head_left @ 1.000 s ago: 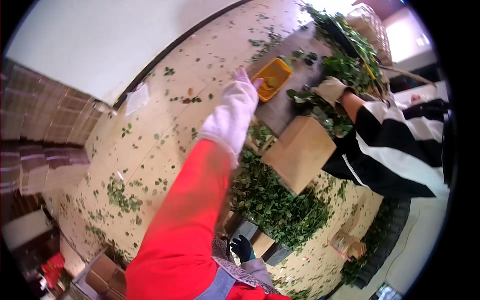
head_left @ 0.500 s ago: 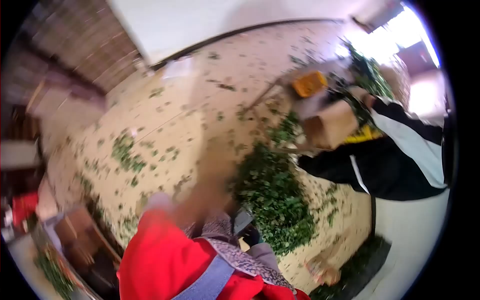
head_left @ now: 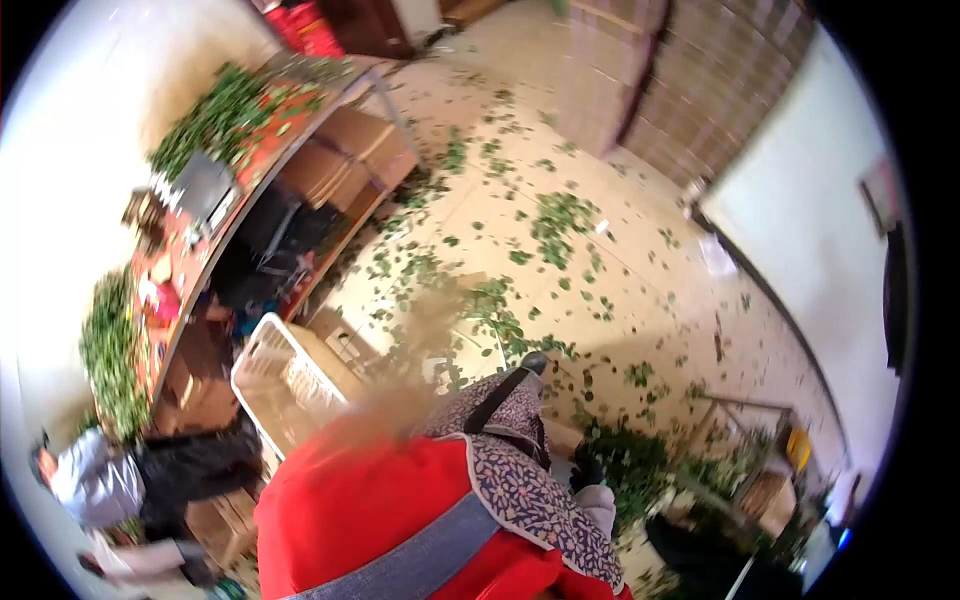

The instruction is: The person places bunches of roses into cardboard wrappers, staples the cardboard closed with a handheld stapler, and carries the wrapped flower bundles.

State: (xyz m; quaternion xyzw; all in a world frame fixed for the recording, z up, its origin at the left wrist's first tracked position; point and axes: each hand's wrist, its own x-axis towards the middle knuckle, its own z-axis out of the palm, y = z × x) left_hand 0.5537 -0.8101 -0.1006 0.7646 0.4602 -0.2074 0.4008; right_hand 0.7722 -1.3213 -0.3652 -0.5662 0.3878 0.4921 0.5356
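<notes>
A smeared, skin-coloured shape ahead of the red sleeve (head_left: 340, 460) appears to be my left hand (head_left: 395, 400). Motion hides its fingers, so I cannot tell what it holds, if anything. Beside it stands a white plastic crate (head_left: 268, 375) with slotted sides. My right hand is out of sight. A flowered apron (head_left: 525, 485) covers my lap, and a dark shoe (head_left: 537, 362) shows beyond it. To the right of the apron lies a heap of green leafy stems (head_left: 630, 465).
Loose leaves (head_left: 565, 220) litter the tiled floor. At left, a long table (head_left: 270, 150) carries leaf piles and a grey device (head_left: 205, 188), with cardboard boxes (head_left: 345, 160) underneath. A person (head_left: 100, 480) is at lower left; another person's dark clothing (head_left: 690, 550) shows at lower right.
My view has swung left, bringing the long table, the white crate and people at left into sight. The leafy heap and the dark-clothed person now appear lower right.
</notes>
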